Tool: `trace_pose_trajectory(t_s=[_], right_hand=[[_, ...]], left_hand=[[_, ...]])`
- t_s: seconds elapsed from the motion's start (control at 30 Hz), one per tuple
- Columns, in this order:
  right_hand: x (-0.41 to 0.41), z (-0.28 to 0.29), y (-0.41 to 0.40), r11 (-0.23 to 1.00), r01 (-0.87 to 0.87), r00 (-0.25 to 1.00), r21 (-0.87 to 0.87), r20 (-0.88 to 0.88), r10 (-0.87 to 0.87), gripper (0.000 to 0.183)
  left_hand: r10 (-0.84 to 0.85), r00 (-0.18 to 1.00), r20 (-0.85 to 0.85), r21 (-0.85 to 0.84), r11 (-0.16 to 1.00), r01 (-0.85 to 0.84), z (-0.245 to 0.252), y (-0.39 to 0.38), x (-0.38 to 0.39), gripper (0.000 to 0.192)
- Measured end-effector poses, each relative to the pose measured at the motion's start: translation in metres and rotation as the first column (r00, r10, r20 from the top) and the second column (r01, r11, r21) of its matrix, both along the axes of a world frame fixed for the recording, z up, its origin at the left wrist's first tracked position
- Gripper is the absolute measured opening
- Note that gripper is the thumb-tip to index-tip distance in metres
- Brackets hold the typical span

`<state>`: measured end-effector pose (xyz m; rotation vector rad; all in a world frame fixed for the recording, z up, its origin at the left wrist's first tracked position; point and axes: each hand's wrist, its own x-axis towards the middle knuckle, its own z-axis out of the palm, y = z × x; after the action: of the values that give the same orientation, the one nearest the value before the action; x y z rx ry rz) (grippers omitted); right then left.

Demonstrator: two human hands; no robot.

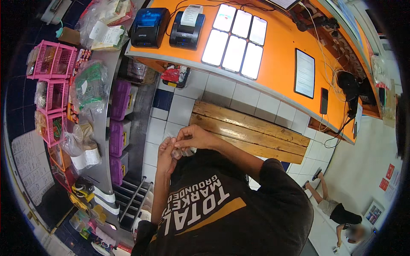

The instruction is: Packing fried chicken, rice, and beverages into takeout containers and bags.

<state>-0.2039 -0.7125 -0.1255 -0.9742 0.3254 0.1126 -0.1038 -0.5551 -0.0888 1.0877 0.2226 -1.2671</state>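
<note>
In front of my chest my two hands meet over a small piece of clear plastic (176,154), perhaps a little bag. My left hand (166,154) grips it from the left with bent fingers. From above right, my right hand (195,137) pinches it close to the left fingertips. A pale part shows under the right hand, against my black shirt (211,198); what the plastic contains is too small to tell. Beyond my hands stands a wooden slatted bench (246,131).
An orange counter (282,35) bears several lit phones (235,52), a tablet (304,73) and two receipt printers (187,32). Along the left, a steel table (102,128) carries pink baskets (57,60) and bagged packages with receipts. Purple-lidded bins (119,137) sit below. Another person (342,212) stands far right.
</note>
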Motion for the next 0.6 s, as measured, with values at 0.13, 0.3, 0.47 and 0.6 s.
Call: trace_pose_trajectory(t_s=[0.13, 0.3, 0.47, 0.6], right_hand=[[-0.006, -0.015, 0.004, 0.993, -0.021, 1.000, -0.117, -0.020, 0.019, 0.021], [-0.010, 0.019, -0.001, 0.587, 0.013, 0.957, -0.809, -0.161, -0.243, 0.019], [-0.011, -0.005, 0.014, 0.728, 0.100, 0.992, -0.678, 0.009, -0.128, 0.029], [-0.003, -0.013, 0.017, 0.608, 0.133, 0.979, -0.783, 0.010, -0.201, 0.031]], left_hand=[[-0.013, 0.996, 0.086, 0.099, 0.995, 0.005, 0.004, 0.005, -0.003, 0.021], [-0.434, 0.637, 0.638, 0.381, 0.896, 0.229, -0.020, 0.031, 0.006, 0.029], [-0.432, 0.630, 0.645, 0.330, 0.901, 0.280, -0.024, 0.019, -0.002, 0.029], [-0.507, 0.542, 0.670, 0.476, 0.854, 0.210, -0.029, 0.025, 0.005, 0.024]])
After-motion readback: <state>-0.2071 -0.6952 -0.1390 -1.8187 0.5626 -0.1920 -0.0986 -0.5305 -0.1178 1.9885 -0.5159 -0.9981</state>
